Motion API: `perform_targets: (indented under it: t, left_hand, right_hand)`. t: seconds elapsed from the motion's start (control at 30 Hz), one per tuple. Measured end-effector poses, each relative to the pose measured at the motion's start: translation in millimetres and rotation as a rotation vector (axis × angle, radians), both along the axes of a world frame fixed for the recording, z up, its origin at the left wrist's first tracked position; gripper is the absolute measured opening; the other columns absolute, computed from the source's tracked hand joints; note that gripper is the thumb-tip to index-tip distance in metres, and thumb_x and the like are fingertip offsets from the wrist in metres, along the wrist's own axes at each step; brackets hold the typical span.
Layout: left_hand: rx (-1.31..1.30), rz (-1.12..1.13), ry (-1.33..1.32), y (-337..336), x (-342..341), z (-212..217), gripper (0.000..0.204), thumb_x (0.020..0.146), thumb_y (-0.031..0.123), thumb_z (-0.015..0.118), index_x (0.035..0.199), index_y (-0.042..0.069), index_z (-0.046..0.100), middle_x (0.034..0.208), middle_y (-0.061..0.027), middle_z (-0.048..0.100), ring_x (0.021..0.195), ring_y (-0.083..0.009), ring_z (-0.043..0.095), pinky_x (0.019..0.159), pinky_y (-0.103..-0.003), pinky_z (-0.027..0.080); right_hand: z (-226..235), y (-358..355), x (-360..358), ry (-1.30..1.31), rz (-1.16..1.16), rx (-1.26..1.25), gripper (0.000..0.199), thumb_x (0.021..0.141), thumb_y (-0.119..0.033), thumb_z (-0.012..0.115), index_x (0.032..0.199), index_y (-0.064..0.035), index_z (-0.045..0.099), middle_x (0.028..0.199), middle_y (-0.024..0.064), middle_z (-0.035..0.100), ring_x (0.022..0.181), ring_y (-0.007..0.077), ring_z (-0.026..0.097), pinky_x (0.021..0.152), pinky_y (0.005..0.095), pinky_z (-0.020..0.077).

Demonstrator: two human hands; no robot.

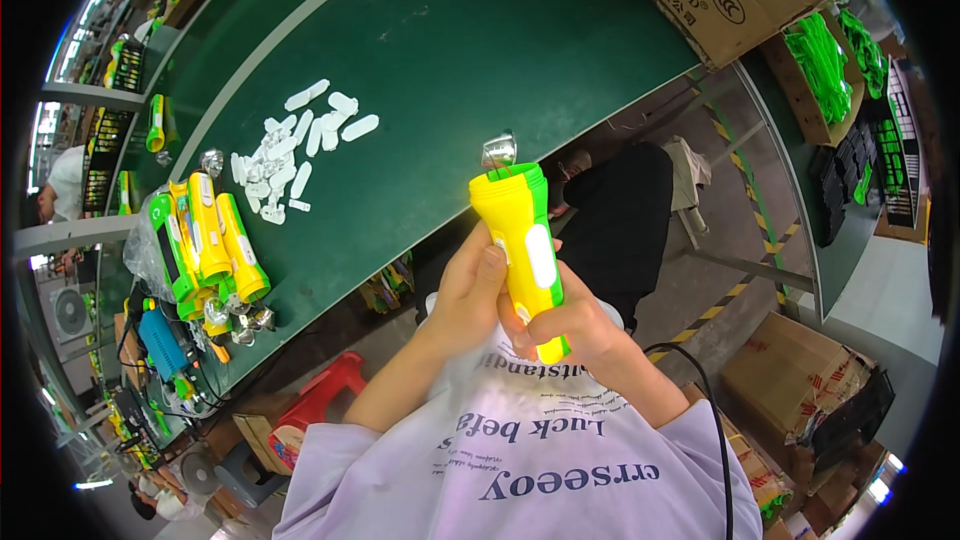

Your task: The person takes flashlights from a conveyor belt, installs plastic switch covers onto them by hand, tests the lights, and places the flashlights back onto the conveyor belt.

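A yellow and green flashlight [513, 215] is held between my two hands in front of my chest, its wide threaded end pointing away from me. At that end a shiny silver reflector [499, 150] sits off the body, joined by thin wires. My left hand [472, 285] closes round the flashlight's left side, thumb near a small white switch. Around the lower part wrap the fingers of my right hand [580, 322]. An oval white panel [541, 256] shows on the flashlight's side.
On the green table [430, 60] lie a pile of white oval strips [270, 165] and, farther left, several flashlights [205, 235] with loose reflectors. A cardboard box [730, 0] stands at the far right corner. A red stool [318, 405] is below the table edge.
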State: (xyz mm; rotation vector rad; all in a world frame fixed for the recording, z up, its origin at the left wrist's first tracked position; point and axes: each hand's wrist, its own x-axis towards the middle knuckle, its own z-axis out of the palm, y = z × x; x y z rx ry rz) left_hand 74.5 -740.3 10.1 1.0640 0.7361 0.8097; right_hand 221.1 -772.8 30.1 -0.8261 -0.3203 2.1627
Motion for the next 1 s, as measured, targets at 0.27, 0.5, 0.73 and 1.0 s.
perform_targets:
  t: [0.27,0.5,0.73,1.0]
  left_hand:
    - [0.046,-0.073,0.069,7.0,-12.1,-2.2,0.053,0.107,0.043,0.031,0.139,0.002,0.038,0.12,-0.018,0.062,0.104,-0.0213,0.063,0.092,-0.035,0.051]
    - [-0.05,-0.095,-0.045,4.4,-14.0,-3.9,0.053,0.106,0.042,0.035,0.142,0.003,0.035,0.123,-0.0171,0.058,0.11,-0.0216,0.06,0.094,-0.035,0.049]
    - [0.099,0.124,0.16,1.0,-14.3,-18.0,0.047,0.102,0.035,0.049,0.135,0.003,0.04,0.12,-0.0136,0.058,0.103,-0.0163,0.058,0.086,-0.029,0.049]
    - [1.282,-0.094,0.783,30.1,-66.4,85.5,0.06,0.074,0.047,0.077,0.114,0.005,0.062,0.12,-0.015,0.063,0.102,-0.0317,0.061,0.095,-0.047,0.042]
  right_hand:
    - [-3.2,-2.0,0.1,0.029,-0.013,0.013,0.043,0.06,0.004,0.059,0.101,-0.0001,0.048,0.067,0.009,0.052,0.048,0.0191,0.051,0.045,0.0316,0.0427]
    - [-3.7,-3.3,-3.1,0.115,0.003,-0.005,0.041,0.059,0.005,0.057,0.098,0.0,0.047,0.067,0.0099,0.052,0.048,0.0192,0.051,0.045,0.0316,0.0416]
    - [-3.1,3.3,2.3,-0.009,0.018,0.069,0.039,0.061,0.004,0.059,0.099,-0.0008,0.05,0.068,0.0083,0.053,0.052,0.0196,0.053,0.047,0.0314,0.0433]
    - [14.4,18.5,14.4,-1.364,0.551,0.953,0.033,0.065,-0.005,0.068,0.096,-0.0033,0.055,0.072,0.0175,0.063,0.071,0.0323,0.066,0.06,0.0407,0.0493]
